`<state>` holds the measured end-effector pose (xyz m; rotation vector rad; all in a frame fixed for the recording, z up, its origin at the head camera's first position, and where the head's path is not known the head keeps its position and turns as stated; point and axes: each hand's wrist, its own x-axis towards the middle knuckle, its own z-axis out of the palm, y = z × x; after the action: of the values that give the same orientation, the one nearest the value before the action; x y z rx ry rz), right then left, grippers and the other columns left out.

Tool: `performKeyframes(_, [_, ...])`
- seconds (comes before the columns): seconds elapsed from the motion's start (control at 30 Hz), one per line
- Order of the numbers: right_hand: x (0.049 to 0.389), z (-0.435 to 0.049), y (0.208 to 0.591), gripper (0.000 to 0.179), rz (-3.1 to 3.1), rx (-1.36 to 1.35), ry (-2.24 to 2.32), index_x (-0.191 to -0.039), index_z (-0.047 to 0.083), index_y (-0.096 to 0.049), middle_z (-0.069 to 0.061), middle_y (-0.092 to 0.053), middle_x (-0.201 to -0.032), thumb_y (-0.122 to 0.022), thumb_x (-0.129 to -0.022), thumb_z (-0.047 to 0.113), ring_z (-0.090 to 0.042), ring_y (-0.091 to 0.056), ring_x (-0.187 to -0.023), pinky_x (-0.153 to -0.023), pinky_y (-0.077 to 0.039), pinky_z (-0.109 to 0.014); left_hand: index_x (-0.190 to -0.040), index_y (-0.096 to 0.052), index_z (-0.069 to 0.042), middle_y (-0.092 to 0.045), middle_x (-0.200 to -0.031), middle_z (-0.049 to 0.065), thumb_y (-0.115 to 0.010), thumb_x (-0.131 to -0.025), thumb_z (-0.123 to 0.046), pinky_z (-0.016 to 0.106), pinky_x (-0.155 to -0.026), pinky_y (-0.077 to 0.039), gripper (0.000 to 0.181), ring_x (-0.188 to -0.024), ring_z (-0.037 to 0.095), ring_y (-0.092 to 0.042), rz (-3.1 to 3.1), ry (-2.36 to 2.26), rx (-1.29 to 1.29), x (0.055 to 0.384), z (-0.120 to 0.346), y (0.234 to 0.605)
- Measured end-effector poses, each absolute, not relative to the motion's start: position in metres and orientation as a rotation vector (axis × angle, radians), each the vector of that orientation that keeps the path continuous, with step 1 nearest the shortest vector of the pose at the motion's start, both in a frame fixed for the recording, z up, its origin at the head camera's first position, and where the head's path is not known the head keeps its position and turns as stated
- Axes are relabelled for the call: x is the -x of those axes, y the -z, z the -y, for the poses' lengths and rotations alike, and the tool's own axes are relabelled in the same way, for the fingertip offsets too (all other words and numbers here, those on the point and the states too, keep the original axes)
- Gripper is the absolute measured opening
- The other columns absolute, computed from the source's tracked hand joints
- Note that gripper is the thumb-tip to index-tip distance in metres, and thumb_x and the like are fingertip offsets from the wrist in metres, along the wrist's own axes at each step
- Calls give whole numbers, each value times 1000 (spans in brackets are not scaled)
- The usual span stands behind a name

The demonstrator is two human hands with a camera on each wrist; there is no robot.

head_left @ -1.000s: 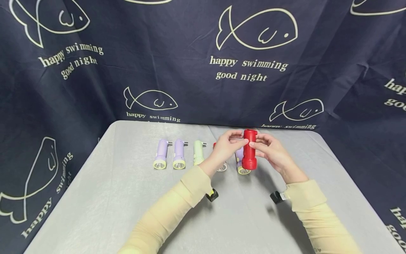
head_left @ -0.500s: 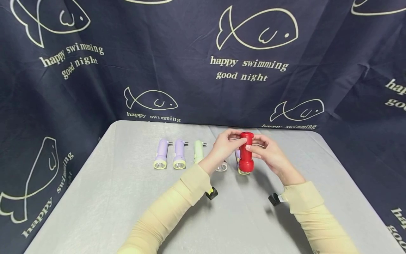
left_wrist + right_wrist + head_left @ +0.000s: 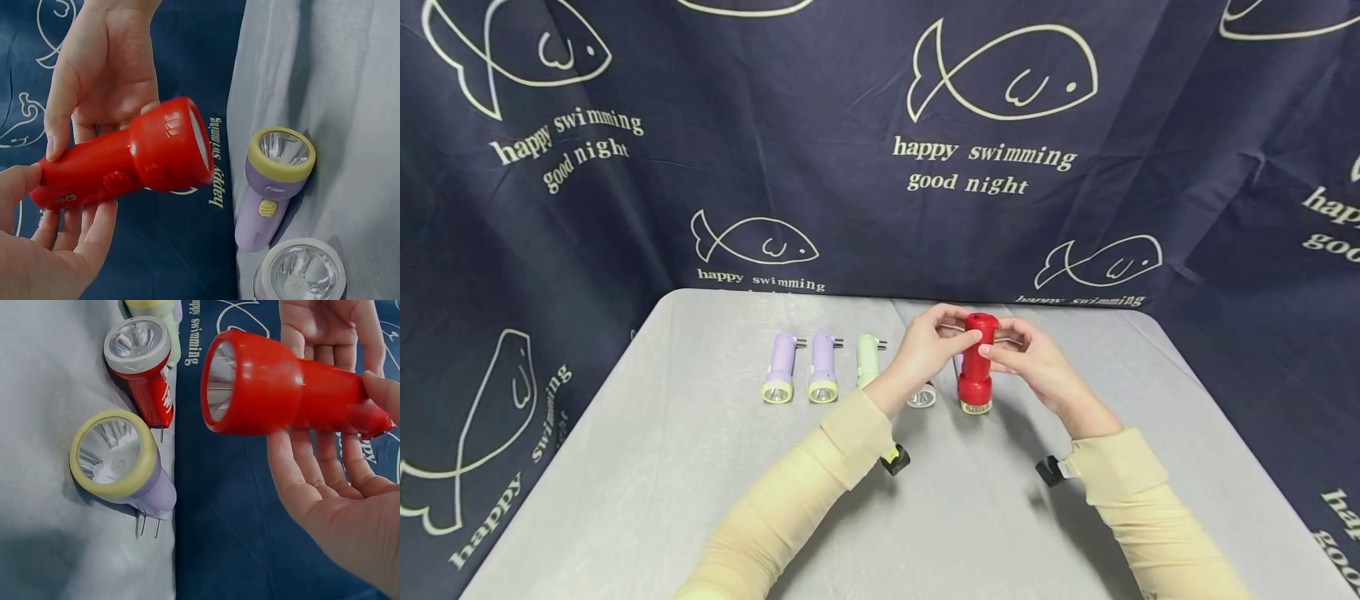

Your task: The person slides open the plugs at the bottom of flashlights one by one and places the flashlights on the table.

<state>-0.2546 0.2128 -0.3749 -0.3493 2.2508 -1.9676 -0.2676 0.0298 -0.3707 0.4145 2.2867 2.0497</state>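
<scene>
A red flashlight [image 3: 977,354] is held above the table between both hands, its wide lens end pointing toward the near side in the head view. My left hand [image 3: 931,346] grips its narrow end, with the thumb on top and fingers beneath, as the left wrist view shows. From the other side my right hand [image 3: 1037,357] holds the same body, its fingers [image 3: 300,465] under the barrel. In the left wrist view a slide switch [image 3: 117,182] shows on the body. Behind and below it lies a purple flashlight [image 3: 261,215] with a yellow rim, mostly covered in the head view.
Along the back of the grey table [image 3: 647,467] runs a row of flashlights: two purple ones [image 3: 782,357] [image 3: 823,357], a pale green one [image 3: 867,357] and a red one with a white rim [image 3: 150,394]. Two-pronged plugs stick out. A dark fish-print cloth [image 3: 865,167] hangs behind.
Both hands have moved the red flashlight slightly left and a little down, so it covers more of the purple flashlight. The other flashlights have stayed in place; both grips look kept.
</scene>
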Motion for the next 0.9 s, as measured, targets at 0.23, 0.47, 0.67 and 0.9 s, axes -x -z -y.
performKeyframes(0.23, [254, -213, 374, 31, -2323, 450, 1942, -110, 12, -56, 7, -64, -98, -68, -83, 0, -10, -65, -90, -75, -57, -27, -113, -62, -10, -66, -103, 4, -72, -83, -11, 23, -75, -54, 31, -89, 15, -65, -2346, -2014, -582, 264, -23, 371])
performKeyframes(0.47, [252, -213, 370, 33, -2491, 541, 1896, -109, 10, -59, 11, -64, -97, -72, -80, 1, -10, -60, -94, -75, -52, -20, -114, -61, -11, -66, -104, 2, -72, -82, -10, 22, -77, -54, 34, -90, 11, -64, -2331, -2016, -705, 261, -21, 373])
performKeyframes(0.67, [252, -213, 371, 35, -2475, 580, 1916, -109, 9, -60, 12, -65, -96, -72, -78, -3, -7, -62, -90, -79, -52, -19, -115, -61, -13, -65, -104, -2, -72, -83, -12, 23, -78, -54, 34, -91, 7, -63, -2302, -2024, -736, 260, -20, 377])
performKeyframes(0.9, [251, -214, 373, 36, -2470, 575, 1925, -110, 9, -61, 11, -66, -94, -73, -78, -2, -6, -63, -87, -80, -53, -19, -115, -61, -11, -65, -105, 2, -71, -83, -9, 23, -78, -54, 33, -92, 8, -63, -2261, -2047, -776, 259, -19, 378])
